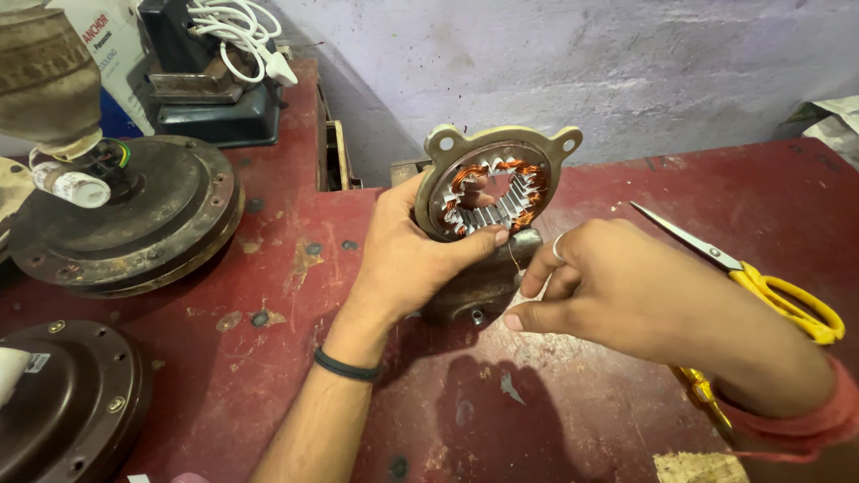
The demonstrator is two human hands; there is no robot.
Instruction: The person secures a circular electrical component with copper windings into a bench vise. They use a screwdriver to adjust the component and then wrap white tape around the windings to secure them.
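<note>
A worn, scratched red tabletop (626, 188) stands against a rough pale plastered wall (582, 63). One motor stator (490, 190), a metal housing ringed with copper windings, stands upright at the middle of the tabletop. The left hand (407, 255) grasps its left rim, thumb across the front. The right hand (617, 286) pinches something thin at its lower right edge; what it is cannot be told. One pair of yellow-handled scissors (761, 282) lies right. Two round dark fan housings (125, 219) sit left, one coiled white cable (237, 27) far left
</note>
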